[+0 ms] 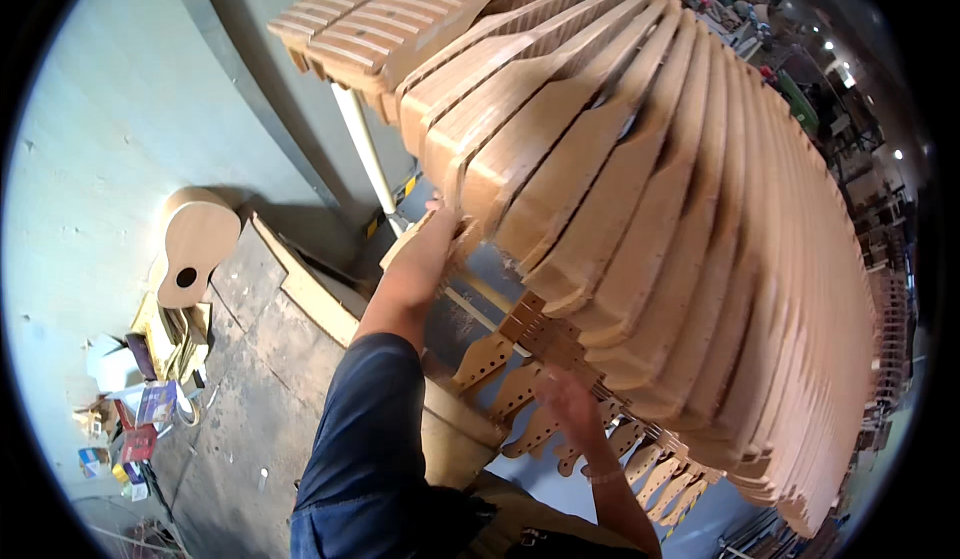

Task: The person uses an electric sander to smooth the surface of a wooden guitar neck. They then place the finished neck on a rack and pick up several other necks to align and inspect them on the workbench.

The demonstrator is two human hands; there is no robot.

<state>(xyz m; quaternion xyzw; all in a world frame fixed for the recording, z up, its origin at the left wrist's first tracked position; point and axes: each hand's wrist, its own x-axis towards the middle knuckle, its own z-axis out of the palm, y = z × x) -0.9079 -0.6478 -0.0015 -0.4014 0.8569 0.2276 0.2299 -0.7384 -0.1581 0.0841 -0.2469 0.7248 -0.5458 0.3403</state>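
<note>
Landmark = neck row (640, 199): long fan of pale wooden neck-type blanks, packed side by side.

L hand (441, 221): at neck row's L end, mostly hidden by own wrist + wood. Touching or just beside, can't tell; grip n/v, so can't say if spread or pinching. R hand (570, 399): on wearer's side of neck row, near drilled headstocks (486, 357). Motion blur; grip can't tell, nothing clearly held.

Step (judgement): prob. handling or steadying blanks at the row's near L end. Next move calls for: sure hold on one piece, R fingers kept off headstocks, neighbours propped so they don't slip.

In the way: headstocks crowd R hand, wearer's side of row. White pole (362, 149) just L of row, near L hand. Wood strip (318, 297) L of row, between it & worktop (235, 399).

Further: worktop well L of row, w/ papers (178, 344) + red box (140, 444) at its far side. Guitar body (195, 244) up against wall (110, 129), also L. Far: workshop lamps (848, 81) beyond row's R side; rest too small to ID.
</note>
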